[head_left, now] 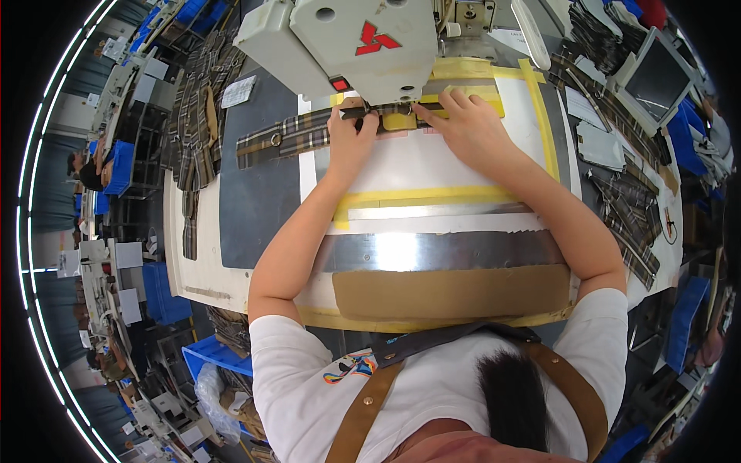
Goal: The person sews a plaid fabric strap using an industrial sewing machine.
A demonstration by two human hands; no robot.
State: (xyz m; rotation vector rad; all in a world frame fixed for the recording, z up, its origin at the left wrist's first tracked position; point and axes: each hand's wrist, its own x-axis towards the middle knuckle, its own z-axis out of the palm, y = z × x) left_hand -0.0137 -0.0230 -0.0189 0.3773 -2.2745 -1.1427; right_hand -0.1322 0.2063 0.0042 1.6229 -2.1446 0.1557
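Table (pixel 202 258) at mid-frame carries plaid strip (pixel 297 134) beneath sewing machine (pixel 363 58), upper centre; left hand (pixel 352 145) on strip, grip unclear; right hand (pixel 472 127) nearby, fingers apart.

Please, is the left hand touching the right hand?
Apart: the head view shows a yellow piece between the left hand and the right hand.
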